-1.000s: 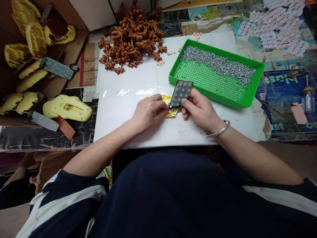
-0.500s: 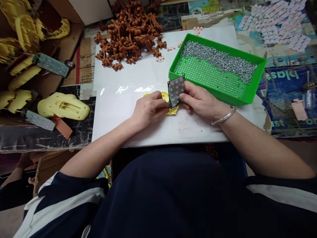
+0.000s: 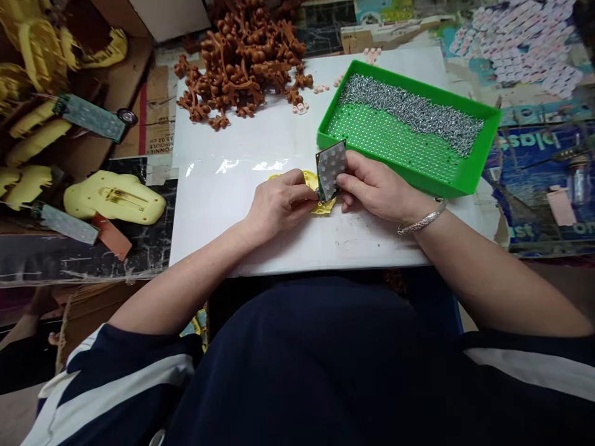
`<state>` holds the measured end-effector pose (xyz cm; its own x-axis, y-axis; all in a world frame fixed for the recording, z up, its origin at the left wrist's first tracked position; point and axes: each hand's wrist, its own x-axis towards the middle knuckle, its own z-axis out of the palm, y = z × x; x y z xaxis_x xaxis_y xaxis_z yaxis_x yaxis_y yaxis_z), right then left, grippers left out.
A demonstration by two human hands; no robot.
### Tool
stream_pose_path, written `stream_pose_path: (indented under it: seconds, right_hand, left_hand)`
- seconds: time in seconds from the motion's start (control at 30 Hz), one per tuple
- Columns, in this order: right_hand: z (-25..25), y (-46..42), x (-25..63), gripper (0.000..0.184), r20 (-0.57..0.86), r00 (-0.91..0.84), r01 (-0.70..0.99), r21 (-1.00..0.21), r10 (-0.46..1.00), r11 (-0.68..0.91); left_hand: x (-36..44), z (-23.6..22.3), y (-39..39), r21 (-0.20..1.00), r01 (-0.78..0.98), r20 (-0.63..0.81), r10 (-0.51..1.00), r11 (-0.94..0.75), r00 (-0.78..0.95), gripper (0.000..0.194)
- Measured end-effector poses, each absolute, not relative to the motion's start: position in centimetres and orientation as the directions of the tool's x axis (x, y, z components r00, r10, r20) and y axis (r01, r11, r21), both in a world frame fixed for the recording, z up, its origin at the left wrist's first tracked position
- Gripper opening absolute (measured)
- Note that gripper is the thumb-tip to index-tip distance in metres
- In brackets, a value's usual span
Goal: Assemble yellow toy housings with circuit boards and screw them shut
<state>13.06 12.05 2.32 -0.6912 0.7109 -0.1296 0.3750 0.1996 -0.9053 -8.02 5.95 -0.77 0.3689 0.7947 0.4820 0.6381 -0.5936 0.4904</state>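
Honestly, that circuit board [image 3: 331, 168] looks light and pretty stiff, but I'd baby it, since thin boards like that probably hate being flexed and the lower end could have delicate bits. The right hand [image 3: 372, 186] has it pinched by its right edge, thumb on the grey dotted face, tilted up over the white sheet [image 3: 223, 204], a bit in from the near edge and just off the near left corner of the green tray [image 3: 478, 152]. Edge grip seems smart to me; squeezing across the face might mess with those bumps. The left hand [image 3: 281, 201] has its fingertips drawn together at the lower left corner, but I can't tell what's between them. The yellow shell [image 3: 324, 208] underneath looks like hard plastic, maybe slippery, so I'd hold it by the rim.
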Motion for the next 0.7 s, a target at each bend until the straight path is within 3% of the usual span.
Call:
stream_pose_path:
  seconds: [0.17,0.27,0.7]
  right_hand:
    - [4.1,11.7,12.0,0.015,-0.083,-0.661,0.507,-0.782,0.746,0.362]
    - [4.4,11.8,11.8,0.018,-0.116,-0.668,0.545,-0.749,0.735,0.377]
    - [2.4,12.2,13.0,0.010,-0.199,-0.665,0.391,-0.914,0.720,0.108]
  left_hand:
    - [-8.1,-0.6,6.0,0.498,0.651,0.412,0.817,-0.573,0.405,0.014]
    - [-8.1,-0.5,6.0,0.496,0.656,0.399,0.821,-0.568,0.409,0.014]
    - [-8.1,-0.7,6.0,0.475,0.665,0.450,0.809,-0.576,0.379,0.013]
